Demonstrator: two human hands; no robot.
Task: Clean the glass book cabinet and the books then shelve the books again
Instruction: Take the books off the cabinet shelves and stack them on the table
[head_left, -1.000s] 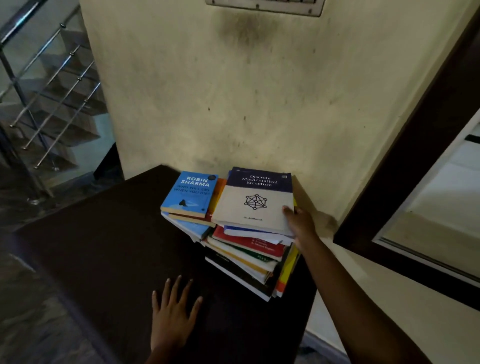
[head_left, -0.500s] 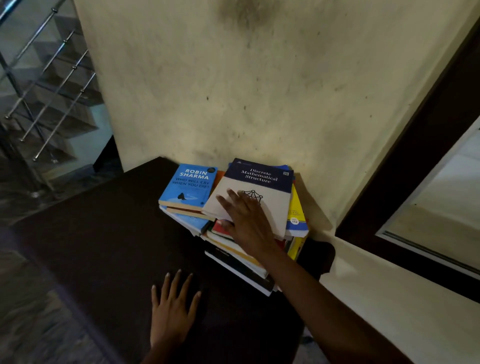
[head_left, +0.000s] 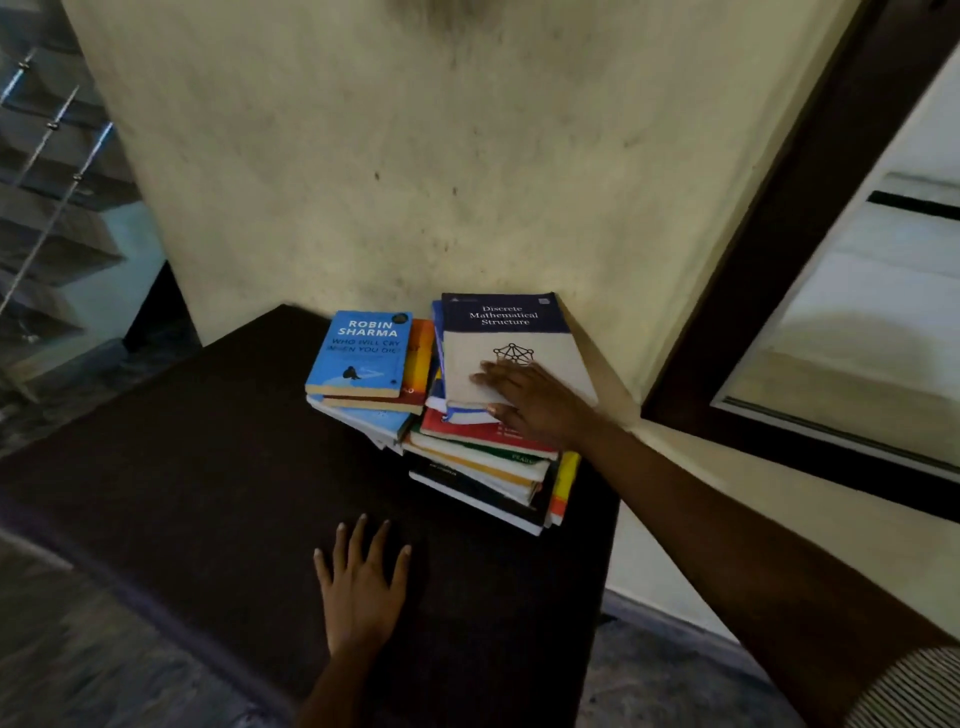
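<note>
A messy stack of several books (head_left: 483, 462) lies on a dark table (head_left: 208, 467) against the wall. On top is a white and navy book titled Discrete Mathematical Structure (head_left: 506, 343). My right hand (head_left: 530, 400) lies flat on its cover with straight fingers and the thumb at its near edge. Left of it a blue Robin Sharma book (head_left: 361, 353) tops a lower pile. My left hand (head_left: 361, 587) rests palm down on the table, fingers spread, in front of the books.
A stained cream wall (head_left: 415, 156) rises behind the table. A dark wooden frame with a glass pane (head_left: 852, 322) stands at the right. A staircase with a metal railing (head_left: 47, 171) is at the far left. Floor shows below the table's right edge.
My right hand moved from the top book's right corner onto its cover and pushed the book to the right, squarer on the stack. My left hand stayed put on the table.
</note>
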